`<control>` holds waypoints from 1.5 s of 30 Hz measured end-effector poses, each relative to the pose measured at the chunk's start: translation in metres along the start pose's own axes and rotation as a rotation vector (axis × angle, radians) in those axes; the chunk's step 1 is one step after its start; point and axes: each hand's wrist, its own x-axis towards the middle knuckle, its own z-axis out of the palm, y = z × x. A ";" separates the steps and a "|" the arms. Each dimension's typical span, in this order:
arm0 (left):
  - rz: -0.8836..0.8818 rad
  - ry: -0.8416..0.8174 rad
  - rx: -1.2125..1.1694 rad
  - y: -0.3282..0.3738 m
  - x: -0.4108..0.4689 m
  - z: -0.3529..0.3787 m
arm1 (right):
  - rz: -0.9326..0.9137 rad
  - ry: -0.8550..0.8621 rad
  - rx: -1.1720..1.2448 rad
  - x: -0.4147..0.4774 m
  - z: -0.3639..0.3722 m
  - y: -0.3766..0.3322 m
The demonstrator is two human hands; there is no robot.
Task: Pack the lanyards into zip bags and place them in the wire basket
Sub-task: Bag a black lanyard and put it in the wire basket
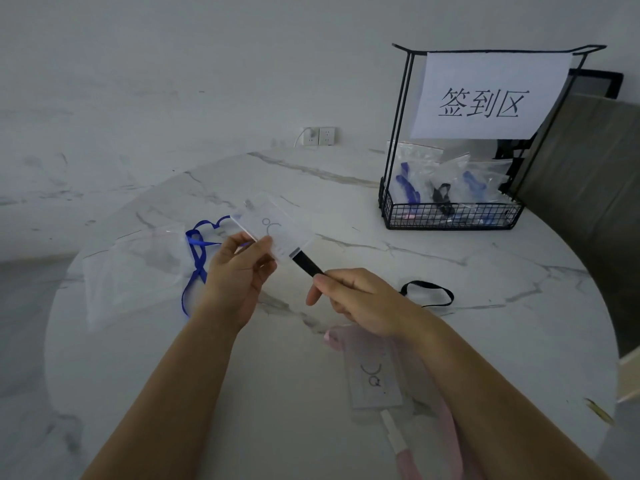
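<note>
- Nearest us on the table [173, 393], a pink lanyard [410, 465] lies beside our right forearm.
- Farther out, our right hand [360, 299] curls round the black lanyard [307, 265] strap, and our left hand [239, 275] pinches its clear badge holder [273, 230], which sticks out past the fingertips.
- Left of that lie a blue lanyard [195, 251] and a clear zip bag [135, 268].
- Farthest, the wire basket [450, 220] holds bagged lanyards.

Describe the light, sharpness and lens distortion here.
Head view: dim, bluish light, faint shadows; the wide lens makes the basket lean; the badge in the left hand and the strap in the right hand look slightly blurred; the sign is sharp.
</note>
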 end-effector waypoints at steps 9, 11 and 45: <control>0.291 0.094 0.438 -0.005 -0.008 0.008 | -0.078 0.114 0.503 -0.008 -0.010 -0.009; 0.401 0.084 0.630 -0.010 -0.011 0.013 | -0.103 0.138 0.631 -0.008 -0.016 -0.009; -0.062 -0.019 0.002 -0.006 -0.015 0.009 | -0.074 0.198 -0.056 -0.003 -0.002 0.008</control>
